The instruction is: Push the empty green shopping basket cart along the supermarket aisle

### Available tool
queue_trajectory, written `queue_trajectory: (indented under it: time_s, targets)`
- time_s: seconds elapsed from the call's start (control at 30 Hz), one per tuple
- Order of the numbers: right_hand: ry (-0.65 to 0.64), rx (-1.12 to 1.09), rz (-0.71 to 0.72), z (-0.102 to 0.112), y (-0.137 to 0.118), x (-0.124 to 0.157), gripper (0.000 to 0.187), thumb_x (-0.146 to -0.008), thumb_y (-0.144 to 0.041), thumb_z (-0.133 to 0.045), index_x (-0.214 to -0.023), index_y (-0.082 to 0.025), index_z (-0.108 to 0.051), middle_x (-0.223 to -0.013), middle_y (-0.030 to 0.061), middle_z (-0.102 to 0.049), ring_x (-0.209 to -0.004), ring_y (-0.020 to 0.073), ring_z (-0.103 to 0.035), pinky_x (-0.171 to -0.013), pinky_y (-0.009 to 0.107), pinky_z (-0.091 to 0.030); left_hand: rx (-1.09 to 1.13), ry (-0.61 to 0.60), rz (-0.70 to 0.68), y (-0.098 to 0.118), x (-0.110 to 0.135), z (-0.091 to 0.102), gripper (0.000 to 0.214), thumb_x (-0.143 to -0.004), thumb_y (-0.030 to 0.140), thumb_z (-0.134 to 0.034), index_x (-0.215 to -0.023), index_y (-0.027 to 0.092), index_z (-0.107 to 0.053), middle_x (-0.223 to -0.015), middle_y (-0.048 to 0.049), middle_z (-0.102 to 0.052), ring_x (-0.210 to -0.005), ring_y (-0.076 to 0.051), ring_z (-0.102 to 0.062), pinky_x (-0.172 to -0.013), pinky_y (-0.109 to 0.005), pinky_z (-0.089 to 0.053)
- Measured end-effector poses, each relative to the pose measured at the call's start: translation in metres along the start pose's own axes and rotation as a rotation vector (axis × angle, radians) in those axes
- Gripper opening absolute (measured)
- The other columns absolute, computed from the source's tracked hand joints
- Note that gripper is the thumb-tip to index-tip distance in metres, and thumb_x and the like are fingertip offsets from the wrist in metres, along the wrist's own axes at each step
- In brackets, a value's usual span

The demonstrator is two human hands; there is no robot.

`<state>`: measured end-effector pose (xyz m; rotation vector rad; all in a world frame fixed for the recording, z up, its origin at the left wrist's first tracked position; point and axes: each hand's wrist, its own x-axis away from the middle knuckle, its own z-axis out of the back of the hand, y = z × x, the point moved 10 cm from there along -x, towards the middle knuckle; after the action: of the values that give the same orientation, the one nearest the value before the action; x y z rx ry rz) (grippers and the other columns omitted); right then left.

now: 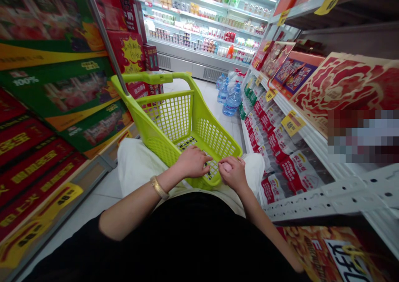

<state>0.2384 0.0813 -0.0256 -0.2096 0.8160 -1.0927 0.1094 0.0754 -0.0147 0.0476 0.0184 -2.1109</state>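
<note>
A lime green plastic shopping basket (174, 119) with a raised handle stands on the floor right in front of me, against my legs. My left hand (192, 162) lies over its near rim with the fingers curled down inside; a gold bracelet is on that wrist. My right hand (233, 173) is closed at the near right rim, around something small and pale pink that I cannot make out. The basket's mesh bottom shows through and looks bare.
I am in a narrow shop aisle. Stacked red and green cartons (59, 95) line the left. Shelves with red packets (274, 149) and gift boxes (343, 86) run along the right. Large water bottles (230, 97) stand ahead, and a chilled display (205, 32) closes the far end.
</note>
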Motion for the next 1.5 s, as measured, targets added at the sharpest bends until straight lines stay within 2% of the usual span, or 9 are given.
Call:
queue_trajectory:
  time_s: [0.17, 0.33, 0.4, 0.67, 0.77, 0.9, 1.1, 1.37, 1.5]
  targets:
    - [0.014, -0.009, -0.037, 0.001, 0.000, 0.000, 0.013, -0.084, -0.032, -0.062, -0.076, -0.025, -0.070, -0.085, 0.0016, -0.076, -0.087, 0.0221, -0.068, -0.108, 0.045, -0.029, 0.001, -0.017, 0.002, 0.000, 0.000, -0.001, 0.038, -0.096, 0.045, -0.052, -0.121, 0.026, -0.073, -0.111, -0.0067, -0.078, -0.105, -0.027, -0.070, -0.096, -0.043, -0.041]
    - [-0.095, -0.021, 0.052, -0.012, -0.025, 0.010, 0.009, -0.084, -0.031, -0.065, -0.081, -0.026, -0.071, -0.087, 0.0005, -0.076, -0.090, 0.0213, -0.067, -0.109, 0.044, -0.029, 0.014, 0.014, -0.012, 0.001, 0.000, 0.002, 0.038, -0.096, 0.044, -0.051, -0.119, 0.026, -0.074, -0.107, -0.0065, -0.079, -0.101, -0.026, -0.071, -0.093, -0.042, -0.041]
    - [-0.121, -0.021, 0.061, -0.015, -0.027, 0.011, 0.008, -0.084, -0.031, -0.065, -0.081, -0.026, -0.071, -0.087, 0.0004, -0.076, -0.090, 0.0213, -0.067, -0.110, 0.044, -0.029, 0.013, 0.012, -0.015, 0.001, 0.001, 0.002, 0.038, -0.096, 0.044, -0.051, -0.119, 0.025, -0.074, -0.107, -0.0063, -0.079, -0.100, -0.025, -0.071, -0.093, -0.041, -0.041]
    - [-0.062, -0.008, -0.090, -0.007, 0.016, -0.012, 0.014, -0.083, -0.035, -0.062, -0.078, -0.025, -0.071, -0.090, 0.0023, -0.078, -0.091, 0.0231, -0.068, -0.111, 0.048, -0.030, 0.016, 0.014, -0.012, 0.000, -0.001, -0.001, 0.036, -0.095, 0.044, -0.053, -0.118, 0.027, -0.074, -0.108, -0.0063, -0.079, -0.102, -0.026, -0.070, -0.093, -0.043, -0.041]
    - [-0.024, 0.027, -0.097, -0.002, 0.021, -0.017, 0.015, -0.083, -0.034, -0.060, -0.077, -0.025, -0.071, -0.089, 0.0024, -0.078, -0.090, 0.0226, -0.068, -0.110, 0.046, -0.032, 0.020, 0.021, -0.016, -0.001, -0.002, -0.002, 0.035, -0.094, 0.043, -0.052, -0.115, 0.027, -0.075, -0.107, -0.0065, -0.079, -0.101, -0.027, -0.070, -0.093, -0.043, -0.041]
    - [-0.034, 0.042, -0.064, -0.002, 0.007, -0.010, 0.013, -0.084, -0.032, -0.061, -0.078, -0.025, -0.071, -0.089, 0.0020, -0.077, -0.090, 0.0224, -0.068, -0.110, 0.047, -0.030, 0.020, -0.003, -0.015, 0.000, -0.001, -0.003, 0.037, -0.095, 0.043, -0.051, -0.119, 0.026, -0.074, -0.111, -0.0065, -0.078, -0.104, -0.027, -0.070, -0.096, -0.044, -0.041]
    - [-0.148, 0.027, 0.019, -0.016, -0.021, 0.009, 0.009, -0.084, -0.030, -0.064, -0.081, -0.026, -0.072, -0.087, 0.0006, -0.076, -0.091, 0.0219, -0.067, -0.109, 0.046, -0.030, 0.028, 0.009, -0.014, 0.000, 0.001, 0.000, 0.037, -0.096, 0.044, -0.053, -0.120, 0.027, -0.074, -0.109, -0.0060, -0.079, -0.102, -0.026, -0.070, -0.094, -0.042, -0.041]
    - [-0.052, 0.076, -0.125, 0.001, 0.025, -0.019, 0.014, -0.083, -0.033, -0.062, -0.079, -0.025, -0.072, -0.093, 0.0022, -0.077, -0.093, 0.0226, -0.068, -0.110, 0.047, -0.030, 0.032, 0.004, -0.014, 0.000, -0.001, 0.000, 0.035, -0.094, 0.043, -0.053, -0.117, 0.027, -0.075, -0.109, -0.0062, -0.079, -0.103, -0.026, -0.070, -0.094, -0.043, -0.042]
    - [-0.042, 0.096, -0.117, 0.002, 0.020, -0.015, 0.012, -0.084, -0.032, -0.062, -0.080, -0.025, -0.072, -0.093, 0.0027, -0.077, -0.094, 0.0234, -0.067, -0.111, 0.049, -0.027, 0.026, -0.022, -0.011, 0.000, 0.000, -0.001, 0.036, -0.095, 0.043, -0.052, -0.118, 0.027, -0.074, -0.111, -0.0060, -0.078, -0.105, -0.026, -0.069, -0.095, -0.042, -0.041]
